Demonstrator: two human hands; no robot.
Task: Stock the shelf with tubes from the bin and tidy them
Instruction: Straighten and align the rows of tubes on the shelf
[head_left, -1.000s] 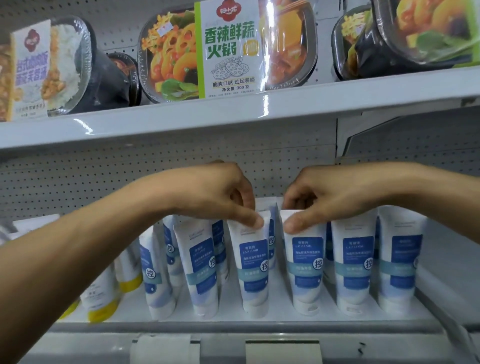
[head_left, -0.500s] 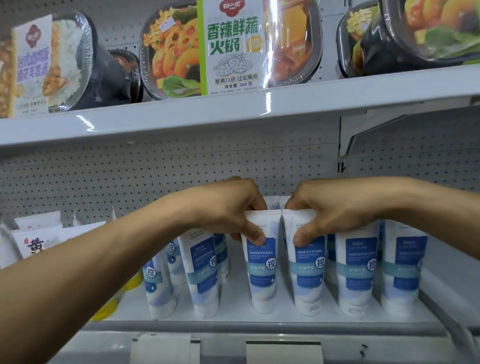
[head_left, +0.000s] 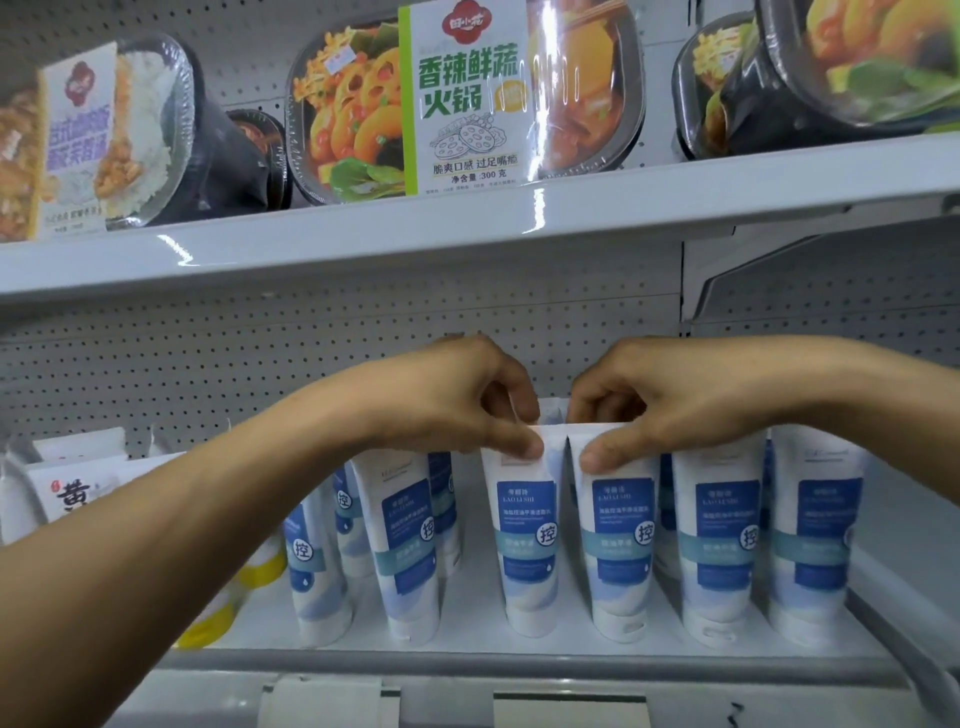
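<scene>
Several white tubes with blue labels stand cap-down in rows on the lower shelf (head_left: 467, 647). My left hand (head_left: 457, 400) pinches the top edge of one front-row tube (head_left: 527, 540). Right beside it, my right hand (head_left: 660, 400) pinches the top of the neighbouring tube (head_left: 621, 545). The two tubes stand upright, almost touching at their tops. More tubes stand to the right (head_left: 724, 540) and to the left (head_left: 405, 540), the left ones leaning slightly. The bin is out of view.
Yellow-capped tubes (head_left: 260, 566) and white pouches (head_left: 67, 493) sit at the shelf's left end, partly behind my left forearm. The upper shelf (head_left: 467, 223) carries ready-meal trays (head_left: 467, 98). A pegboard back panel and a price strip (head_left: 519, 706) frame the shelf.
Both hands kept their pinch on the two middle tubes and drew them closer together and more upright. The camera moved slightly nearer.
</scene>
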